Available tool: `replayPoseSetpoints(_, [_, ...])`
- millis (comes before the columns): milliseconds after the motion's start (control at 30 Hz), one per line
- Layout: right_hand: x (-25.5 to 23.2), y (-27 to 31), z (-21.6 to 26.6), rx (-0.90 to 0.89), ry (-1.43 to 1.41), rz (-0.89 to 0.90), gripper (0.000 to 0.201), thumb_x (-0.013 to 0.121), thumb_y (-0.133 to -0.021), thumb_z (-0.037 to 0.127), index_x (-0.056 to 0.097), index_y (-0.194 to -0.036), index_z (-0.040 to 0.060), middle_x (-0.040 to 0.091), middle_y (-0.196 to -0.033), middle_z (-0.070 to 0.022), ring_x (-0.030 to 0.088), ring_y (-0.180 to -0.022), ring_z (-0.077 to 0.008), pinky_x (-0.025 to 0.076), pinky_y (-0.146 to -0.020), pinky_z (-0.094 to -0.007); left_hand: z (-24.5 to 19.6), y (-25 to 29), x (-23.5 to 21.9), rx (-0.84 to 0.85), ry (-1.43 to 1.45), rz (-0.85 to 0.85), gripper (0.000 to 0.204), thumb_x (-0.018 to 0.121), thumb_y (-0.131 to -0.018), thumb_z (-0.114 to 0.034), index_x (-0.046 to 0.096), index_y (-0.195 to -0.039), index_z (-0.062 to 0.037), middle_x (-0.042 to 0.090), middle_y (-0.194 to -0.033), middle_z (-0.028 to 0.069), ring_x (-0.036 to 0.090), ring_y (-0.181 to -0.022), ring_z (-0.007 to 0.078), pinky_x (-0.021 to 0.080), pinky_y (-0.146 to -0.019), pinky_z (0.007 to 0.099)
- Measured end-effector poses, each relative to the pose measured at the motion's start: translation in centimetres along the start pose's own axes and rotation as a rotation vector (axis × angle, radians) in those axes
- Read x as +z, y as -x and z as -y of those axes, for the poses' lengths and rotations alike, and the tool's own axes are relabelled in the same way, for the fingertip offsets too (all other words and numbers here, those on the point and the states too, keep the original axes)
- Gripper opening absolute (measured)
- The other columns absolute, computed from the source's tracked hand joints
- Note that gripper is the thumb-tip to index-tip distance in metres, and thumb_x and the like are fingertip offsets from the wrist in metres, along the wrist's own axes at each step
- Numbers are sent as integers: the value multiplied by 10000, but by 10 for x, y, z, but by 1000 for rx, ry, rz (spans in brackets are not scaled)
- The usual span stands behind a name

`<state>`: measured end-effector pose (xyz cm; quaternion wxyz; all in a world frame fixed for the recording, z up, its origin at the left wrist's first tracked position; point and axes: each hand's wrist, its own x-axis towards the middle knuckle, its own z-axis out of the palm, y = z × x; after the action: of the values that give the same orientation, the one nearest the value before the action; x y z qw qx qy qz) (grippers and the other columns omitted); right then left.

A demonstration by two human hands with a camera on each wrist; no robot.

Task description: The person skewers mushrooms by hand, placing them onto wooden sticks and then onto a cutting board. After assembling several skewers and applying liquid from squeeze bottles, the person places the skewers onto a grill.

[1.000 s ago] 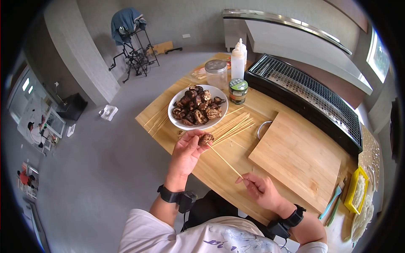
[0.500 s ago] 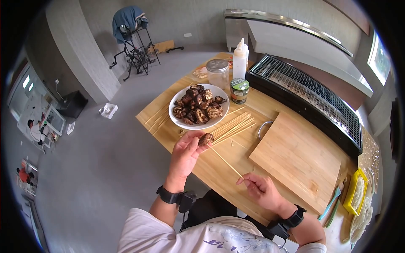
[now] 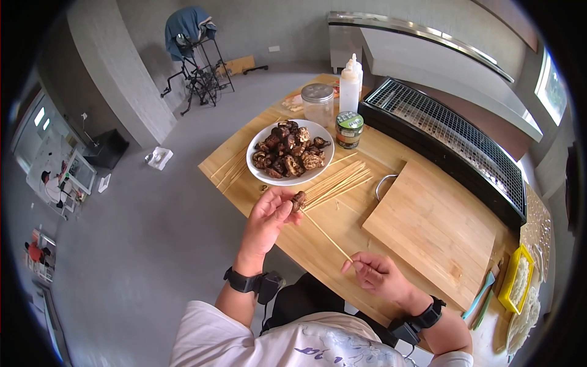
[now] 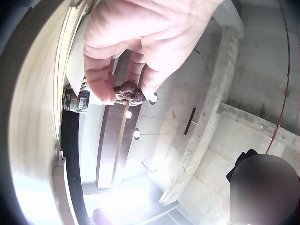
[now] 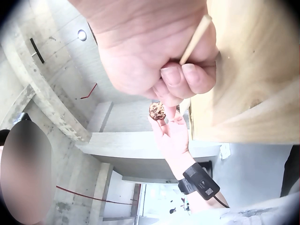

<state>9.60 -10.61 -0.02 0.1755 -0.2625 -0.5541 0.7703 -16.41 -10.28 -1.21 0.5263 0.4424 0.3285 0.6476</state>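
Observation:
My left hand (image 3: 264,225) pinches a brown shiitake mushroom (image 3: 298,200) between thumb and fingertips, over the table's near edge. A thin bamboo skewer (image 3: 327,236) runs from the mushroom down to my right hand (image 3: 385,278), whose curled fingers grip its other end. In the left wrist view, the skewer (image 4: 121,136) meets the underside of the mushroom (image 4: 128,93); how deep it goes in cannot be seen. The skewer's blunt end (image 5: 197,37) sticks out of the right fist in the right wrist view. Beyond the left hand, a white plate (image 3: 252,166) holds a heap of shiitake mushrooms (image 3: 287,147).
Loose skewers (image 3: 339,183) lie beside the plate. A wooden cutting board (image 3: 428,232) is at the right, with a black grill (image 3: 446,140) behind it. A jar (image 3: 318,107), a green-lidded can (image 3: 348,129) and squeeze bottles (image 3: 350,88) stand at the back. A yellow tray (image 3: 516,278) sits far right.
The mushroom has turned in my left fingers and looks narrower from above. My left hand has shifted slightly left; the right hand keeps its grip on the skewer.

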Motion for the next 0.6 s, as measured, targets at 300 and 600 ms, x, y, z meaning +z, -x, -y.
replayPoseSetpoints(300, [5,-1,3,-149,499,-182,146,451,-884,61,595,-913,67,318,-509,1,296,-454,-66,273,-429,-232,-1,3,-3,31,-87,-36,302,626,-815,-148,498,-1067,-43,586,-1056,152,587,-756,145,496,-692,273])
replayPoseSetpoints(600, [4,-1,5,-215,611,-267,153,458,-862,22,593,-920,64,365,-489,-54,352,-427,-108,320,-429,-253,13,9,38,-146,6,98,650,708,-742,-184,345,-1261,-35,576,-1080,191,614,-874,220,493,-791,318])
